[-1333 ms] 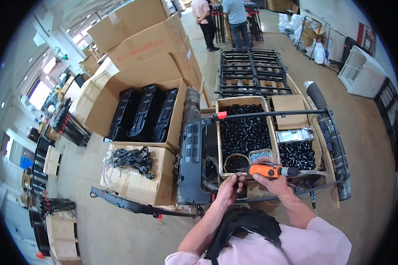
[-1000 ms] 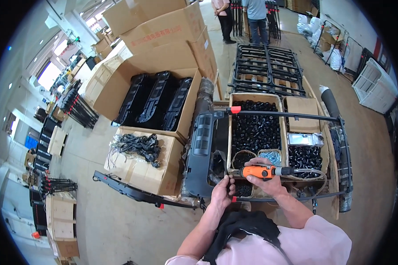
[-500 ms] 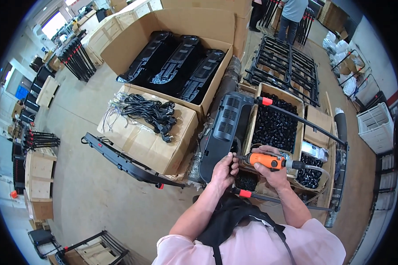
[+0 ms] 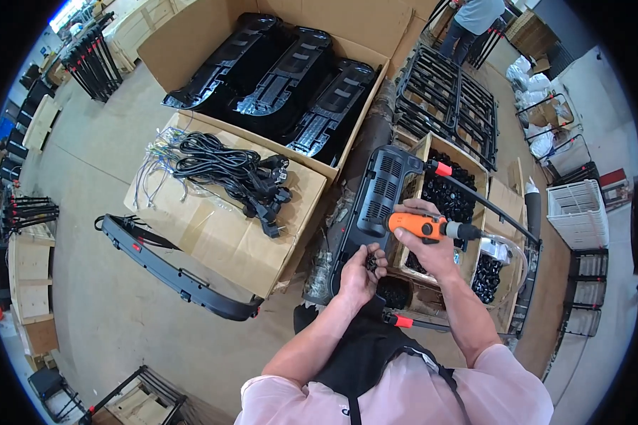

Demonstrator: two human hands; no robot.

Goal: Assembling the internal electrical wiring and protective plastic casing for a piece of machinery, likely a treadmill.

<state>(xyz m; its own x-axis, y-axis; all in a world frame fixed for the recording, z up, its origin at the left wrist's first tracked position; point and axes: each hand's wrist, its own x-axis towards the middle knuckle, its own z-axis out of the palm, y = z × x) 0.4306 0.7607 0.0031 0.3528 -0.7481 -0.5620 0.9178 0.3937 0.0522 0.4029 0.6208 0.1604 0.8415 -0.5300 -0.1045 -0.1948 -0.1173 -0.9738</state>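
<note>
My right hand [image 4: 432, 253] is wrapped round an orange pneumatic screwdriver [image 4: 408, 225] with a clear hose at its back. The driver's front end is over the right edge of a black plastic cover [image 4: 376, 191] with vent slots; its tip is hidden. My left hand [image 4: 360, 278], palm up with curled fingers, holds small dark screws [image 4: 371, 263] beside the cover's lower part. The cover joins a black tube frame [image 4: 493, 201] with red end pieces. A wooden box [image 4: 422, 273] of shiny black parts lies under the frame, with small dark screws [image 4: 393, 292] in a near compartment.
Bundled black power cables [image 4: 227, 173] lie on a cardboard box [image 4: 213, 241] to the left, and a curved black part [image 4: 184, 276] leans against it. Behind stands an open carton [image 4: 397, 35] of glossy black covers [image 4: 283, 71]. Black metal frames [image 4: 446, 99] and a person [image 4: 475, 21] are at the back right.
My right hand has raised the screwdriver up and slightly left, toward the vents. My left hand has turned palm up, showing the screws. The view has shifted somewhat.
</note>
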